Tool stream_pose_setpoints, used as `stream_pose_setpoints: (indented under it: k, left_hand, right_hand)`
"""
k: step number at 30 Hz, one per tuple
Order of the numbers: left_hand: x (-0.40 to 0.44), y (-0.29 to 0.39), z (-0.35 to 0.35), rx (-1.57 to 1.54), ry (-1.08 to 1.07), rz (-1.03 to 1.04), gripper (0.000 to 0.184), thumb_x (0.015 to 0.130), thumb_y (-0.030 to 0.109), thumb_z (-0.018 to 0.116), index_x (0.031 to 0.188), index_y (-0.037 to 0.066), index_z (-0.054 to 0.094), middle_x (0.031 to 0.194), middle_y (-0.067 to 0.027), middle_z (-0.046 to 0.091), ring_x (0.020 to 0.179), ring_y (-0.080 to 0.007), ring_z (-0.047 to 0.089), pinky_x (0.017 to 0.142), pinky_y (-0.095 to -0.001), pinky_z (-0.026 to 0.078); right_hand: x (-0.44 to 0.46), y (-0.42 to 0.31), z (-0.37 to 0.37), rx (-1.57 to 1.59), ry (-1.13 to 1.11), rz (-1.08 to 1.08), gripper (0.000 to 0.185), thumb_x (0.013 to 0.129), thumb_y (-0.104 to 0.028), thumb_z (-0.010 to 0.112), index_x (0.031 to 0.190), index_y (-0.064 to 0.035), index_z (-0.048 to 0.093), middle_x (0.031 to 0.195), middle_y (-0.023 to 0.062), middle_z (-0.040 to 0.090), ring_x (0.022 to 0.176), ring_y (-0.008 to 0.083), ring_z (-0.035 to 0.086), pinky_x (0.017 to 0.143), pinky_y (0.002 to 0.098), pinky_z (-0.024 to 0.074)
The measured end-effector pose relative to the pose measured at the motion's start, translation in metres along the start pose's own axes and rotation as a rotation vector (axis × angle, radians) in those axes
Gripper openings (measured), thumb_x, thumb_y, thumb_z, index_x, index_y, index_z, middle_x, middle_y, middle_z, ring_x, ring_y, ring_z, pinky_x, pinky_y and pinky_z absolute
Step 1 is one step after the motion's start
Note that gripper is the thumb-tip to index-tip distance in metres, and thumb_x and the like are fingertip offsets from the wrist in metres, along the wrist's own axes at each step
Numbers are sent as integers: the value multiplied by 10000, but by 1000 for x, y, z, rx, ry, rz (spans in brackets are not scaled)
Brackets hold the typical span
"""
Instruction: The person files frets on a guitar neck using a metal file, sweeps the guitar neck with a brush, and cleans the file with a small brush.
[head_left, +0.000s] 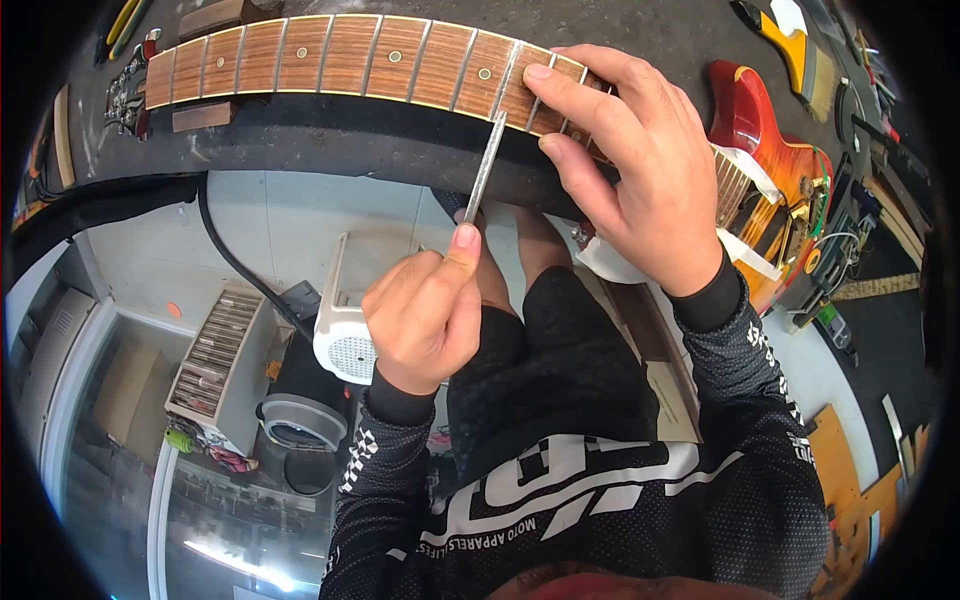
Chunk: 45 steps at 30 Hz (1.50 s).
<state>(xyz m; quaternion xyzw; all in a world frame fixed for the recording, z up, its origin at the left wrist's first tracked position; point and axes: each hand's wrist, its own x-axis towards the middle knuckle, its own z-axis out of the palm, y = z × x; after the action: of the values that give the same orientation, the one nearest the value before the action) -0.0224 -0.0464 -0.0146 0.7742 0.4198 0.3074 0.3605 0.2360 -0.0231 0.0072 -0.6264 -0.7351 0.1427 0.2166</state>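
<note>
An electric guitar's wooden fretboard (340,60) runs across the top of the view, with metal frets and round dot inlays. My left hand (425,312) is closed around a thin metal file (485,172), thumb stretched along it. The file's far tip meets the fretboard's near edge, by a fret end. On the right, my right hand (640,150) lies over the upper part of the neck, fingers apart, fingertips on the fretboard beside that fret. The red sunburst guitar body (745,110) is partly hidden behind this hand, with white tape near the pickups.
The neck lies over a dark workbench (330,135), with a wooden block (203,115) near the headstock (127,95). A yellow-handled brush (795,55) and several tools are at right. Below stand a white appliance (345,340), a black bin (303,400) and a rack (220,350).
</note>
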Motion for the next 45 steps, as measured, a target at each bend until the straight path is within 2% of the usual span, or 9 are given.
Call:
stream_pose_setpoints:
  k: [4, 11, 17, 24, 33, 37, 41, 43, 45]
  left_hand:
    - [33, -1, 21, -6, 85, 1, 523, 842, -157, 736, 1337, 5, 783, 705, -100, 581, 566, -280, 570, 561, -393, 486]
    - [11, -1, 14, -32, 80, -23, 624, 818, -179, 720, 1401, 37, 773, 752, -114, 647, 603, -281, 627, 585, -384, 516]
    - [63, -11, 37, -153, 142, 57, 609, 850, -157, 727, 1427, 37, 750, 753, -110, 610, 599, -288, 602, 582, -407, 497]
    - [-17, 1, -4, -31, 8, 4, 471, 854, -233, 728, 1283, -43, 764, 694, -109, 618, 539, -234, 551, 544, -320, 461]
    - [11, -10, 9, -1, 39, 61, 411, 896, -215, 726, 1268, -44, 764, 721, -107, 660, 544, -188, 556, 539, -303, 455]
    - [56, -2, 14, -160, 224, -1, 433, 901, -140, 724, 1319, -40, 775, 708, -57, 627, 570, -174, 578, 562, -351, 499]
    - [61, -9, -6, -699, 441, -155, 437, 1127, 4, 563, 1548, -104, 525, 746, -53, 619, 587, -91, 494, 540, -268, 432]
    - [65, -21, -24, -807, 441, -208, 420, 1163, 143, 510, 1517, -83, 532, 688, -29, 504, 546, -106, 418, 512, -293, 423]
    - [70, -17, -26, -1059, 491, -289, 404, 1143, 123, 541, 1497, -72, 532, 668, -51, 519, 533, -111, 427, 500, -289, 440]
  right_hand:
    - [0, 2, 0, -16, -2, -16, 546, 880, -86, 842, 1412, -159, 743, 1382, 120, 721, 1141, 333, 714, 968, 445, 552]
    - [1, 3, -1, -24, -8, -28, 557, 884, -78, 836, 1427, -151, 737, 1371, 129, 722, 1123, 341, 711, 948, 449, 555]
    - [-1, 0, 2, -40, -12, -20, 552, 887, -75, 834, 1425, -152, 735, 1370, 125, 720, 1125, 337, 708, 950, 454, 552]
    - [0, 3, 1, -37, -6, -32, 563, 888, -74, 835, 1435, -160, 728, 1369, 120, 718, 1120, 333, 705, 950, 456, 547]
    - [1, 2, 0, -44, -14, -28, 564, 883, -71, 833, 1431, -156, 730, 1382, 122, 716, 1122, 337, 707, 950, 449, 552]
    - [0, -4, 1, 21, 2, 52, 535, 861, -61, 835, 1377, -186, 772, 1459, 126, 693, 1267, 368, 675, 1082, 482, 528]
    - [-1, -10, -16, -36, -87, -91, 458, 761, -70, 842, 1154, -304, 863, 1600, 94, 622, 1560, 430, 467, 1300, 652, 307]
    - [-4, -10, -26, 23, -107, -98, 408, 761, -61, 824, 1102, -284, 855, 1560, 83, 653, 1555, 424, 481, 1299, 658, 295]
    - [-5, -7, -31, 18, -65, -40, 340, 799, -45, 812, 1087, -224, 841, 1512, 90, 677, 1542, 428, 499, 1300, 652, 292]
